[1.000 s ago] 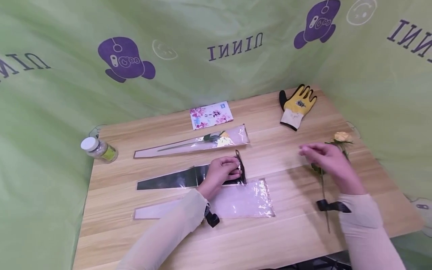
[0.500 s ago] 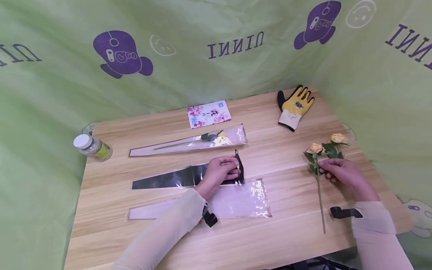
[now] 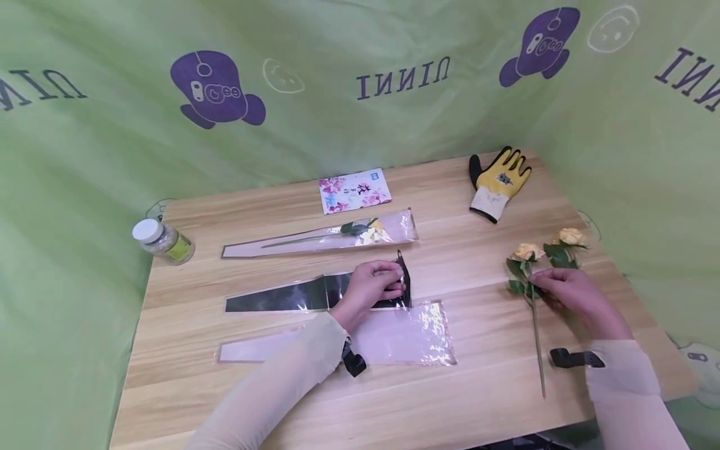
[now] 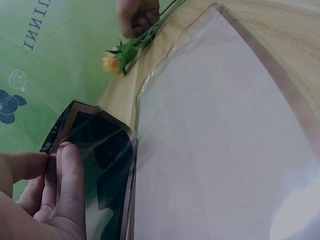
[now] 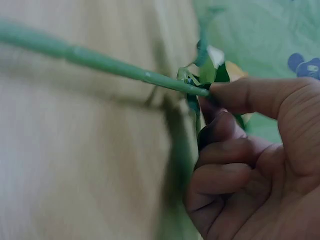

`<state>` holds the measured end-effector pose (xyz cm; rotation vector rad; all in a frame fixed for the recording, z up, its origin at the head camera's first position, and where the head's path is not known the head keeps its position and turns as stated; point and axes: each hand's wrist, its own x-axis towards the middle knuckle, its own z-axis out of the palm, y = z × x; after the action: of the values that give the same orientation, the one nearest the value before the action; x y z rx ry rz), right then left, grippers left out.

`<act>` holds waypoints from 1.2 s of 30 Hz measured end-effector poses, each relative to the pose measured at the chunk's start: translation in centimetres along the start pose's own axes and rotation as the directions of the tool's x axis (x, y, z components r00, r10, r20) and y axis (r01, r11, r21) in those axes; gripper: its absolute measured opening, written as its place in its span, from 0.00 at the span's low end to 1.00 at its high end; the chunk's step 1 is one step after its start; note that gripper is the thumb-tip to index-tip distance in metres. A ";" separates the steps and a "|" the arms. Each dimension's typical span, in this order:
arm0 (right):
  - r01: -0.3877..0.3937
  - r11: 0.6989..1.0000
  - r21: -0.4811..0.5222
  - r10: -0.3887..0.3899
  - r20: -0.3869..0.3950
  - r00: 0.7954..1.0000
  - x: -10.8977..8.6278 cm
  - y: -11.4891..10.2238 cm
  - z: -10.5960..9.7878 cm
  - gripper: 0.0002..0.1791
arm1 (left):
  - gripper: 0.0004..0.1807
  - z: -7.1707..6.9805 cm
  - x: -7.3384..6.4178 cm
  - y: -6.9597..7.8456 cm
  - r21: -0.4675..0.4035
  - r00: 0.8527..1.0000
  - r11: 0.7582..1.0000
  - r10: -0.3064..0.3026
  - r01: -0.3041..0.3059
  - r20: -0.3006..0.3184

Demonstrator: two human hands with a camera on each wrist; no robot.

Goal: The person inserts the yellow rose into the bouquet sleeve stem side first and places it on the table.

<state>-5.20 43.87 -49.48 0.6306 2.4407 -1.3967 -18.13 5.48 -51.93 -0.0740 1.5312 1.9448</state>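
Note:
My left hand [image 3: 368, 290] pinches the wide end of a black flower sleeve [image 3: 281, 297] lying on the table; the left wrist view shows thumb and fingers at the edge of the sleeve's mouth [image 4: 95, 112]. Over at the right, my right hand [image 3: 579, 297] pinches a peach artificial rose [image 3: 527, 252] by its stem, just below the blossom among the leaves. In the right wrist view the green stem [image 5: 110, 67] runs leftward from the thumb and fingertips, above the table. Another peach rose [image 3: 572, 237] lies behind that hand, its stem mostly hidden.
A clear sleeve [image 3: 402, 337] lies nearest me, partly under my left forearm. Farther back is a sleeve [image 3: 394, 228] with a yellow rose inside. A floral-printed packet [image 3: 355, 190], a yellow work glove [image 3: 500, 184] and a white-lidded jar [image 3: 163, 240] stand or lie around the table.
My right hand was over the rose blossom, then shifted right and down to the stem, which it now pinches. The blossom has come into view. My left hand has stayed at the black sleeve.

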 end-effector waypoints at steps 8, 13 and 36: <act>0.142 0.920 0.365 -0.161 0.024 0.987 -1.1 -5.4 1.0 0.12 | 0.10 -0.3 -0.1 -0.2 0.013 1.000 1.000 -0.004 0.004 -0.006; 0.203 0.660 0.723 -0.336 0.042 0.941 -1.1 -9.5 2.2 0.08 | 0.09 -0.3 -0.3 0.0 0.011 1.000 1.000 0.005 -0.005 -0.021; 0.536 0.431 0.726 -0.363 -0.405 0.839 -2.4 -12.6 5.1 0.09 | 0.07 -0.2 0.3 0.0 -0.050 1.000 0.999 0.004 -0.005 -0.005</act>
<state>-9.24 33.26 -41.57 0.2262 2.0034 -2.9117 -18.47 5.46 -52.14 -0.0968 1.4868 1.9881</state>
